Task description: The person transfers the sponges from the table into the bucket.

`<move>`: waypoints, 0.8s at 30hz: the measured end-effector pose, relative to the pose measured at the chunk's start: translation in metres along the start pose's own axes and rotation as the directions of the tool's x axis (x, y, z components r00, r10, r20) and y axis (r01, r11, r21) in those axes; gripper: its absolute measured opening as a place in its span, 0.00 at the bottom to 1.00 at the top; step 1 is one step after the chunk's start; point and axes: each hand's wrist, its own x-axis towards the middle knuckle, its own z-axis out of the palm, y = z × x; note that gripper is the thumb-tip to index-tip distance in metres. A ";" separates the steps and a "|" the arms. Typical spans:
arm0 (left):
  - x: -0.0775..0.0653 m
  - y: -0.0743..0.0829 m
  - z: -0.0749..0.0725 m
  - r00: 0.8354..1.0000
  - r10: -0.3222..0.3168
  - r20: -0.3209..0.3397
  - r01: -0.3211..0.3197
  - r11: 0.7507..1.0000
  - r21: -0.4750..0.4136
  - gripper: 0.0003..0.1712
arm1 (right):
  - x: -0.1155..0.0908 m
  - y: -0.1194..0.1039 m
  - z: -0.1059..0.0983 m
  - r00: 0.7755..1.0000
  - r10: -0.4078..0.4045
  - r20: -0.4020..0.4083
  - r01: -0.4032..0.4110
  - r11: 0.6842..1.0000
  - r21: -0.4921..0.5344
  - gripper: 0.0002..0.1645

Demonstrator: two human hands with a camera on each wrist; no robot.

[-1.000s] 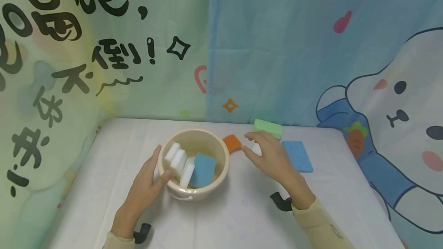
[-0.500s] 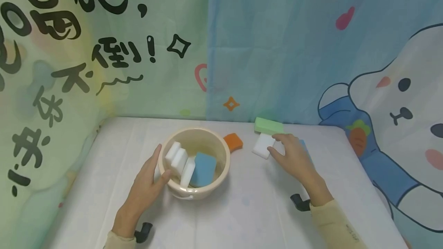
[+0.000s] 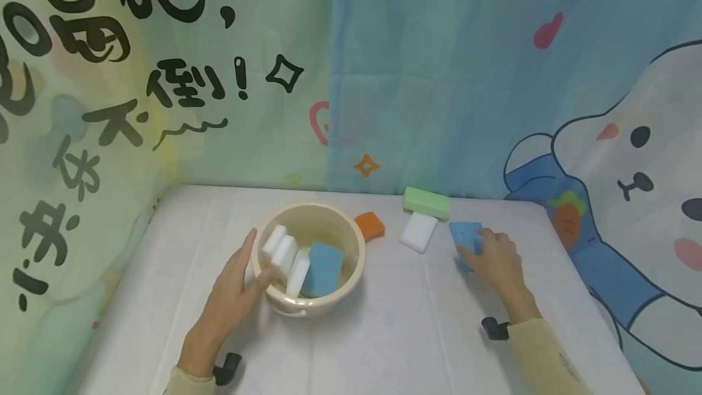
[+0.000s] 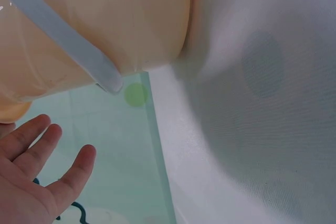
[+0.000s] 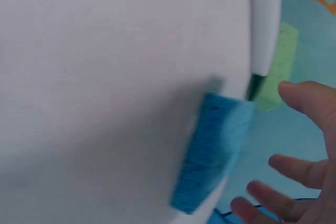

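A cream bucket (image 3: 315, 306) stands left of the middle in the head view. Inside it are white sponges (image 3: 283, 255) and a blue sponge (image 3: 323, 269). My left hand (image 3: 227, 300) rests against the bucket's left side, thumb at the rim; in the left wrist view its visible fingers (image 4: 73, 177) are straight and spread. At the right, my right hand (image 3: 498, 264) is over another blue sponge (image 3: 465, 236), covering part of it. The right wrist view shows that blue sponge (image 5: 212, 150) on the table, with spread fingers (image 5: 299, 171) beside it.
Right of the bucket lies an orange sponge (image 3: 370, 225). A white sponge (image 3: 419, 231) lies in front of a green sponge (image 3: 426, 202) near the table's back edge. Printed curtains (image 3: 417, 108) hang behind. The bucket's pale handle (image 4: 68, 35) slants down its side.
My right hand has moved right, from near the orange sponge, past the white sponge, to the blue sponge. The left hand and bucket have stayed put.
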 end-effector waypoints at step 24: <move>0.000 -0.001 0.000 1.000 0.007 -0.011 -0.007 1.000 0.001 0.45 | 0.006 0.016 0.017 0.981 0.150 0.123 -0.145 0.988 -0.044 0.50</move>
